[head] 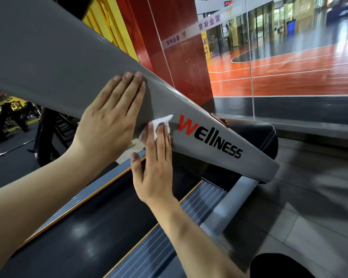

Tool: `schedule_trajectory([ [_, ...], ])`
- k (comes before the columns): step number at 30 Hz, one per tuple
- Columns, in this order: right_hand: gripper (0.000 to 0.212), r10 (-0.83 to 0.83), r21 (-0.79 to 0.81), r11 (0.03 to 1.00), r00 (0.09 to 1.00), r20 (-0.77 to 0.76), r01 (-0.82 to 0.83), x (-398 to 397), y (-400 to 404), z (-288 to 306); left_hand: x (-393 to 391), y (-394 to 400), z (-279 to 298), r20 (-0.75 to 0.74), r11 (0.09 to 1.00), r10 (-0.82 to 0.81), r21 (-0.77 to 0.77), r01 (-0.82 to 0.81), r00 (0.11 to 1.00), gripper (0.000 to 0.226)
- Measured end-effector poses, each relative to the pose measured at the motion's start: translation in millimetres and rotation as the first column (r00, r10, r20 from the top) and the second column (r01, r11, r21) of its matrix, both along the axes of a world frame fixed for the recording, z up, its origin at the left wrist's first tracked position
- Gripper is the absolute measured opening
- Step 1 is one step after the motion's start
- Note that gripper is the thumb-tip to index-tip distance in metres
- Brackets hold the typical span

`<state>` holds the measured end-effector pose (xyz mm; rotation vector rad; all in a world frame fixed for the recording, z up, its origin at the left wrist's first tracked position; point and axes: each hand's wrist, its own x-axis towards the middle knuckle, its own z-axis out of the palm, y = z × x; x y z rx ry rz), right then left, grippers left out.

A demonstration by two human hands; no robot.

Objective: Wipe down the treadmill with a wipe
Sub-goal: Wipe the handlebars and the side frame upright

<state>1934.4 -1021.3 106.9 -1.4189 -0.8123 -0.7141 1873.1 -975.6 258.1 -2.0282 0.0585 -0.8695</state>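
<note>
Treadmill (54,63) fills the view, its broad grey upright slanting down from upper left to lower right, with both hands laid on it. The left hand (111,117) lies flat against the grey face, fingers straight and close together, pointing up the slope; it holds nothing. Just below and to the right of it, the right hand (156,167) is also flat, fingers straight, pressing a white wipe (161,123) against the upright's lower edge. The wipe sits under the right fingertips, a crumpled corner poking out above them toward the left hand's little-finger side, and another pale bit showing left of the right fingers. The two hands are near each other, almost touching by the wipe.

Right of the right fingertips, the upright bears a logo (209,137) in red and black reading "Wellness". Beneath both forearms runs the black belt (84,227), flanked by ribbed grey side rails (199,199) with orange edges. Beyond the hands to the right stands a glass wall (289,57), and through it an orange court floor.
</note>
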Motion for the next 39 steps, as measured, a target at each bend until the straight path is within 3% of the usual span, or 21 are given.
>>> schedule_trajectory([
  [2, 0.062, -0.052, -0.058, 0.997, 0.998, 0.046, 0.055, 5.0, 2.6, -12.6, -1.8, -1.7, 1.0, -0.012, 1.000, 0.007, -0.015, -0.008, 1.000, 0.058],
  [4, 0.063, -0.130, -0.114, 0.985, 0.991, -0.029, 0.126, 26.0, 1.9, -48.9, -1.9, -2.8, 0.3, 0.001, 1.000, 0.010, -0.015, -0.010, 1.000, 0.057],
  [7, 0.068, -0.173, -0.090, 0.985, 0.897, -0.406, 0.149, 55.0, -8.9, -93.8, -0.4, -5.3, -3.2, 0.011, 0.999, 0.018, -0.035, -0.017, 1.000, 0.059],
  [9, 0.070, -0.130, -0.046, 0.991, 0.835, -0.535, 0.125, 57.2, -10.3, -87.5, 2.1, -8.3, -6.4, 0.015, 0.998, 0.014, -0.053, -0.013, 1.000, 0.060],
  [10, 0.071, -0.108, -0.032, 0.994, 0.859, -0.500, 0.106, 53.0, -9.8, -73.7, 4.4, -9.9, -8.5, 0.002, 0.998, 0.012, -0.054, -0.012, 1.000, 0.060],
  [12, 0.070, -0.073, -0.033, 0.997, 0.965, -0.252, 0.066, 38.3, -10.2, -41.5, 10.6, -12.8, -15.3, -0.054, 0.999, 0.011, -0.041, -0.013, 0.998, 0.061],
  [15, 0.066, -0.032, -0.089, 0.996, 0.999, 0.011, 0.033, 40.8, -18.3, -8.2, 25.1, -17.3, -23.4, -0.103, 0.999, 0.033, -0.022, -0.035, 0.994, 0.062],
  [17, 0.059, -0.107, -0.099, 0.990, 0.994, -0.023, 0.104, 70.7, -26.7, -7.3, 35.4, -19.3, -25.6, -0.105, 0.999, 0.028, -0.038, -0.032, 0.994, 0.061],
  [21, 0.059, -0.200, -0.114, 0.978, 0.928, -0.315, 0.172, 143.3, -54.0, -13.8, 52.2, -20.0, -34.3, -0.106, 0.999, 0.018, -0.025, -0.021, 0.994, 0.060],
  [23, 0.051, -0.112, -0.118, 0.989, 0.964, -0.241, 0.085, 158.0, -58.9, 3.0, 61.8, -21.6, -46.5, -0.121, 1.000, 0.003, -0.009, -0.004, 0.993, 0.059],
  [25, 0.041, 0.025, -0.050, 0.998, 0.997, -0.075, -0.029, 160.5, -56.6, 31.8, 73.7, -23.8, -59.1, -0.137, 1.000, -0.009, -0.002, 0.009, 0.991, 0.057],
  [28, 0.038, 0.037, -0.070, 0.997, 0.996, 0.085, -0.031, 175.9, -57.8, 37.2, 86.2, -23.9, -71.2, -0.128, 1.000, -0.003, 0.014, 0.005, 0.992, 0.056],
  [31, 0.037, -0.082, -0.189, 0.978, 0.996, 0.041, 0.088, 208.2, -78.5, -3.7, 90.8, -22.2, -76.0, -0.085, 0.996, 0.061, 0.067, -0.055, 0.995, 0.060],
  [34, 0.034, -0.099, -0.242, 0.963, 0.990, 0.101, 0.121, 227.8, -88.2, -19.4, 95.0, -23.9, -80.0, -0.048, 0.993, 0.078, 0.089, -0.074, 0.996, 0.064],
  [39, 0.034, 0.215, -0.123, 0.971, 0.973, 0.087, -0.203, 220.3, -82.4, -2.5, 99.6, -24.6, -80.7, -0.020, 0.986, 0.100, 0.135, -0.096, 0.995, 0.065],
])
